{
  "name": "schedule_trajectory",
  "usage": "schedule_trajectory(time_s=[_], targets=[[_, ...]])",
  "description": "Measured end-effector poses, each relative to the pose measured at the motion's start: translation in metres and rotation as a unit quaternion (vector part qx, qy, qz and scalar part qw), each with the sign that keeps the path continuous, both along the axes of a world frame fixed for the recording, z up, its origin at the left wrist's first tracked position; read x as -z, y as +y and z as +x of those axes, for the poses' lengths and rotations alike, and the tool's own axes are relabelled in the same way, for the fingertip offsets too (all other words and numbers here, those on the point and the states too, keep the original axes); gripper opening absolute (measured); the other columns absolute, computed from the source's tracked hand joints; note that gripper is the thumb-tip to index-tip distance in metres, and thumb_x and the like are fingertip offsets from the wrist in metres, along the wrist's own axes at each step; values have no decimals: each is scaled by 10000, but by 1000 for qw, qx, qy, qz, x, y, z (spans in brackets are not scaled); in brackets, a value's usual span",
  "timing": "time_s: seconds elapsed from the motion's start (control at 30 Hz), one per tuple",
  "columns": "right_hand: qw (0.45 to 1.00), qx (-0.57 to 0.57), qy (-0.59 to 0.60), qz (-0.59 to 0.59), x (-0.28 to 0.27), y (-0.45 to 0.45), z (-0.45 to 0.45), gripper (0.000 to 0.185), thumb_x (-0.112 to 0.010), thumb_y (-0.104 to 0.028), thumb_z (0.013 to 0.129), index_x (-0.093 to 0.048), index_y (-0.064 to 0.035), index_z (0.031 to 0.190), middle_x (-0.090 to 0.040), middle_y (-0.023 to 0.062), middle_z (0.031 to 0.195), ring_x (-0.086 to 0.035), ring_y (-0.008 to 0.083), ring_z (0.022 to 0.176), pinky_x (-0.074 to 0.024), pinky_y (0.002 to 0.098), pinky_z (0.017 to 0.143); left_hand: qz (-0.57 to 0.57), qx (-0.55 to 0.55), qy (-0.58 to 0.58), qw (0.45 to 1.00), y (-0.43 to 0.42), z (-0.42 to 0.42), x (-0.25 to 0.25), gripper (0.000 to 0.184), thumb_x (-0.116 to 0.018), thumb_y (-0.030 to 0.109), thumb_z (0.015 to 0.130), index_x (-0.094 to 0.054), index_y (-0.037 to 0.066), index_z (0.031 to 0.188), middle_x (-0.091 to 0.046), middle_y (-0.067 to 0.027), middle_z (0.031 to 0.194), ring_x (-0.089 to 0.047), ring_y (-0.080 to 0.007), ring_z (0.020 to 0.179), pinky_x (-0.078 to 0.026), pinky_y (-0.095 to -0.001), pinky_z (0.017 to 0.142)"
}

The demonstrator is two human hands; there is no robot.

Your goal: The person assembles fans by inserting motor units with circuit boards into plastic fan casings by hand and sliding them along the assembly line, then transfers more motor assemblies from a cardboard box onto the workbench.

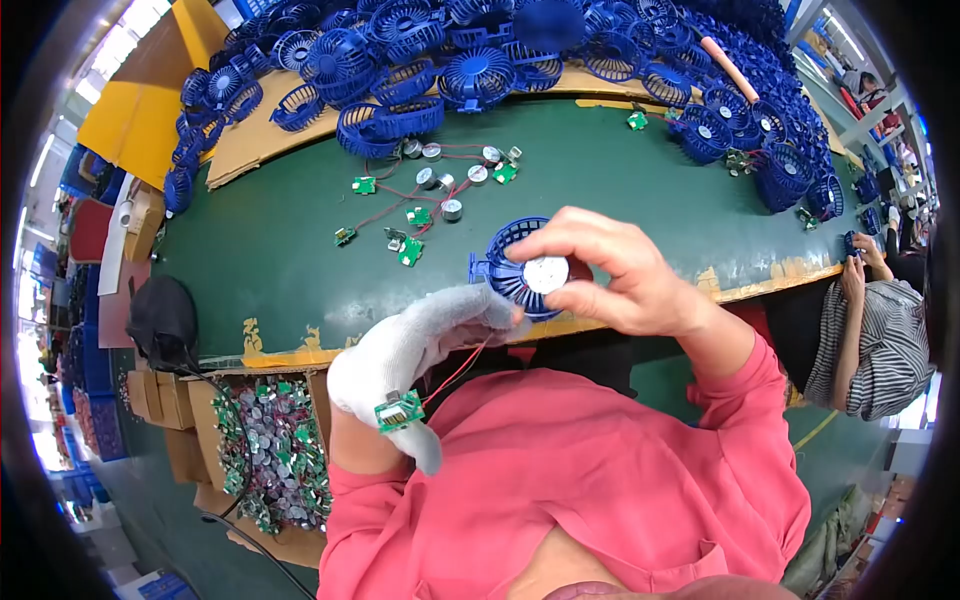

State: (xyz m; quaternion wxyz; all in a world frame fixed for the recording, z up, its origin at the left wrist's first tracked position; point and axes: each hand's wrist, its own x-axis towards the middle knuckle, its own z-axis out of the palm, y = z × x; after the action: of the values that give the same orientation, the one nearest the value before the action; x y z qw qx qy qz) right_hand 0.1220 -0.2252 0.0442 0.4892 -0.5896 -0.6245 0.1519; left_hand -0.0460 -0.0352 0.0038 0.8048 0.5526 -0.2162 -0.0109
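Observation:
My left hand (405, 345), in a pale grey glove with a bare fingertip showing, holds a blue fan housing (505, 285) from below and the left. A round silver motor (546, 275) sits at the middle of this slatted housing. Around the motor curve the thumb and fingers of my right hand (625, 270), which is bare. Thin red wires (460, 372) run from beneath the housing to a green circuit board (398, 410) hanging by my left wrist. Part of the housing is hidden behind my fingers.
Several wired motors (447, 182) and circuit boards (418, 216) lie on the green table (290, 250). Blue fan housings (340, 65) are heaped along its far side. A box of boards and motors (275, 450) stands at lower left. A co-worker in stripes (880, 345) sits at right.

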Motion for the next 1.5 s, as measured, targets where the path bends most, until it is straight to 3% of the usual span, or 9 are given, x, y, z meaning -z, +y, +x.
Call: schedule_trajectory(time_s=[0.13,0.2,0.3,0.43,0.5,0.63,0.83,1.1,1.5], targets=[[998,24,29,-54,-4,1,-11,327,-669,-86,825,-587,-1,1130,-581,75,960,-550,161,808,-452,279,711,94,-154,-16,984,-7,-2,4,857,-853,207,614,-407,-38,1303,-452,-194,1288,-495,-289,1171,-409,-398,998],[974,43,212,-67,-1,3,-10,338,-672,-49,804,-579,-4,1126,-574,94,1014,-559,168,825,-461,276,715,291,-441,-91,844,-15,1,8,621,-656,-33,683,-463,6,1271,-485,-192,1225,-532,-316,1114,-475,-392,912],[993,-26,102,45,1,5,-5,347,-656,14,784,-578,-10,1122,-565,109,1064,-565,178,841,-469,274,719,550,-590,-214,550,7,9,0,469,-558,-77,748,-534,12,1208,-526,-197,1165,-542,-331,1076,-464,-396,893],[999,-13,-33,36,-19,7,-21,375,-622,95,741,-587,-21,1096,-598,128,1004,-598,236,862,-496,305,717,348,-655,-120,659,9,-5,-8,264,-544,116,861,-607,-29,1073,-573,-170,1119,-565,-296,1033,-437,-394,919],[994,-35,-83,69,-7,15,-26,425,-647,107,674,-594,-43,1068,-607,108,954,-617,255,801,-512,313,660,326,-516,-225,760,12,-7,-10,317,-569,218,864,-611,-24,1064,-595,-158,1084,-591,-298,977,-426,-402,937],[986,-21,-151,71,-6,20,-28,398,-673,66,688,-593,-45,1062,-610,82,901,-613,243,751,-506,322,632,38,-255,35,966,-26,-5,-26,437,-680,136,797,-531,-41,1168,-631,-154,974,-608,-226,936,-483,-354,847],[996,-14,-91,15,-1,15,-32,293,-688,-5,752,-598,-40,1029,-594,82,841,-596,243,731,-490,333,632,7,-199,286,937,-22,-7,-35,337,-659,27,796,-532,-49,1100,-647,-110,927,-619,-137,756,-509,-254,665],[964,171,-202,-32,-1,12,-29,233,-691,-71,761,-595,-38,971,-588,96,832,-584,273,719,-477,355,621,512,-415,-61,750,-26,14,-25,454,-807,229,625,-607,55,993,-615,-108,993,-623,-270,791,-512,-325,677],[889,101,-412,-173,17,9,-5,245,-677,-162,767,-601,-54,974,-564,59,805,-571,234,808,-437,359,689,578,-336,-104,736,-14,27,7,335,-732,138,667,-637,120,987,-614,-58,964,-597,-271,869,-485,-374,721]])
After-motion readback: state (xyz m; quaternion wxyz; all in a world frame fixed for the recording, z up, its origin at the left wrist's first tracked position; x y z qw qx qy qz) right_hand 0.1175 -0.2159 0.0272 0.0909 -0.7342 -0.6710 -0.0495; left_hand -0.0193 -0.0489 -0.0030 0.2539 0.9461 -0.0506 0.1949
